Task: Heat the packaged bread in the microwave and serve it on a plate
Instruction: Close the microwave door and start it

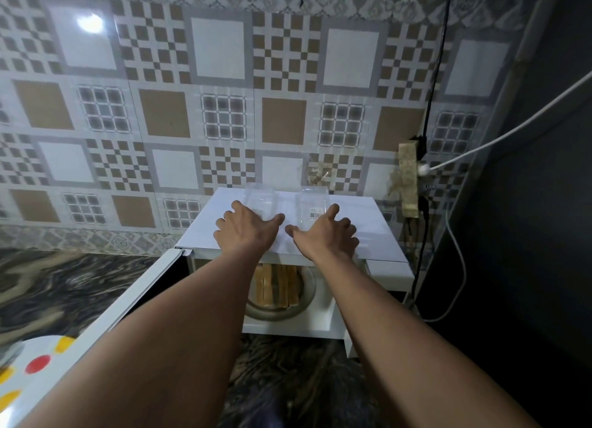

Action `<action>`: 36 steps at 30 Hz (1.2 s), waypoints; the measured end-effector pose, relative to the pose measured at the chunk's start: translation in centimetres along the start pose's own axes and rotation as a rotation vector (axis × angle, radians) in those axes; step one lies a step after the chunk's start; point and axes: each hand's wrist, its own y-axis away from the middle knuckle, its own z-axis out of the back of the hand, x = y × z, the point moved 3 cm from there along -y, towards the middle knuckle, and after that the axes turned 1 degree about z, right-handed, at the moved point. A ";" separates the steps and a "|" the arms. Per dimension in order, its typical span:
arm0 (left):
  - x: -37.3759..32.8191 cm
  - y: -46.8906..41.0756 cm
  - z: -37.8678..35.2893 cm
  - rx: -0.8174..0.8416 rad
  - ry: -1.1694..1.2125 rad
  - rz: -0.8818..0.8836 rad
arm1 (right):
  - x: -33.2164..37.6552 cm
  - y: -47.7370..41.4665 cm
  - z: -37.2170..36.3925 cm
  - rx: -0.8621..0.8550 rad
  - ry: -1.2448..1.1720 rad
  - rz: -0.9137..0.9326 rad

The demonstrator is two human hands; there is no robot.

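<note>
The white microwave (378, 235) stands against the tiled wall with its door (134, 296) swung open to the left. Inside, several bread slices (277, 286) lie on the round turntable (307, 296). A clear plastic package lies opened in two halves on the microwave's top: the left half (259, 200) and the right half (312, 208), which carries a barcode label. My left hand (245, 230) reaches the left half with fingers spread and touches its near edge. My right hand (323, 232) does the same at the right half. Neither hand visibly grips anything.
A white plate with red and yellow dots (28, 373) sits at the bottom left on the dark marbled counter (57, 286). A power strip (408, 178) with black and white cables hangs on the wall right of the microwave. A dark wall closes the right side.
</note>
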 end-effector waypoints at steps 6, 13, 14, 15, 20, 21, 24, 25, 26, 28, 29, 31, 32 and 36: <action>1.2 1.2 3.6 -0.042 -0.033 -0.106 | 0.5 2.0 1.6 -0.054 0.021 0.049; 4.7 3.4 7.6 0.046 -0.133 -0.248 | 2.5 7.1 3.0 -0.063 0.027 0.108; 5.4 3.8 8.2 0.069 -0.127 -0.268 | 2.8 8.0 3.0 -0.062 0.032 0.114; 6.1 4.1 8.7 0.087 -0.126 -0.288 | 3.2 9.0 3.0 -0.056 0.039 0.116; 10.7 5.0 11.1 0.181 -0.154 -0.362 | 5.0 14.9 2.6 -0.019 0.064 0.112; 11.8 5.2 11.5 0.212 -0.156 -0.373 | 5.4 16.2 2.5 -0.011 0.071 0.108; 14.8 5.8 13.0 0.277 -0.132 -0.401 | 6.8 19.9 1.8 0.016 0.083 0.102; 15.7 5.9 13.4 0.294 -0.126 -0.416 | 7.4 21.0 1.5 0.020 0.077 0.108; 16.5 6.0 13.8 0.313 -0.133 -0.431 | 8.0 22.0 1.1 0.022 0.070 0.120; 18.2 6.2 14.5 0.352 -0.171 -0.448 | 9.2 24.2 0.3 0.024 0.063 0.133; 19.2 6.1 14.7 0.372 -0.183 -0.442 | 9.8 25.4 -0.1 0.030 0.066 0.135; 20.8 6.0 15.2 0.393 -0.192 -0.434 | 11.0 27.5 -1.0 0.038 0.086 0.147; 21.4 6.0 15.4 0.402 -0.205 -0.445 | 11.6 28.5 -1.3 0.039 0.091 0.151; 23.1 6.1 15.7 0.439 -0.280 -0.508 | 13.5 31.7 -3.1 0.089 0.082 0.137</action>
